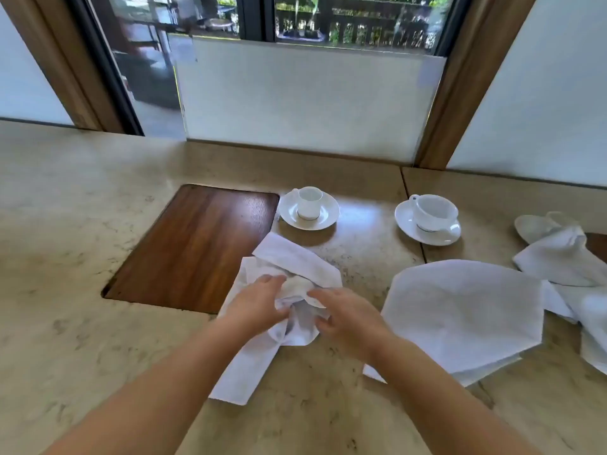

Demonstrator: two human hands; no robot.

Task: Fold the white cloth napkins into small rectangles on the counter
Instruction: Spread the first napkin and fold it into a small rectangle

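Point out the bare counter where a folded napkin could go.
Bare: the counter left of the wooden inset, and the strip between the two saucers. Crowded: right side, under the spread napkin and crumpled napkins; both hands hold the middle napkin.

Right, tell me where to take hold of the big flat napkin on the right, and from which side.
Pinch the flat napkin at its near-left corner, coming from the near side with the right hand. That corner juts out towards the person, its layered edges are exposed on the counter, and nothing covers it; the far-right edge abuts other crumpled napkins.
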